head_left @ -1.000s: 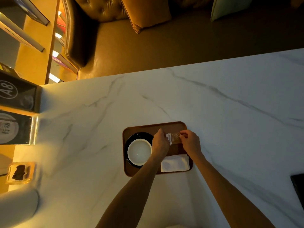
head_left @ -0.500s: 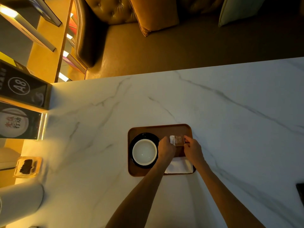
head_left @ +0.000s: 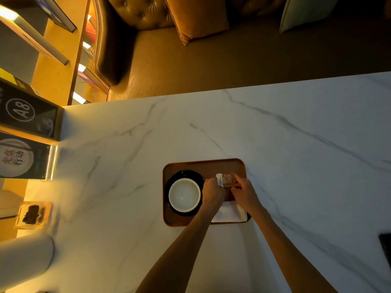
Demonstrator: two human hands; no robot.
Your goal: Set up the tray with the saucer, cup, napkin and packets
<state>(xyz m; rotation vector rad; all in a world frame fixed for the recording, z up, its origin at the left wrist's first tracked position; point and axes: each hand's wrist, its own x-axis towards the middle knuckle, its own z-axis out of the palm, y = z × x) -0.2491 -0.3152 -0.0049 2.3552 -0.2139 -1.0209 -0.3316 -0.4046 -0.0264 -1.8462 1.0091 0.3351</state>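
Both hands, left hand (head_left: 213, 192) and right hand (head_left: 245, 194), pinch the packets (head_left: 226, 179) over the tray (head_left: 203, 166). They seem stacked there, beside the cup (head_left: 184, 195) and beyond the napkin (head_left: 229, 213).

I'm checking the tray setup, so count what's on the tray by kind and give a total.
Saucer: 1
Cup: 1
Napkin: 1
Packets: at least 1 visible, held by both hands; more may be stacked unseen
Total: 4 visible

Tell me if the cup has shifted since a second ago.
No. The cup sits centred on the saucer at the left end of the tray, as before.
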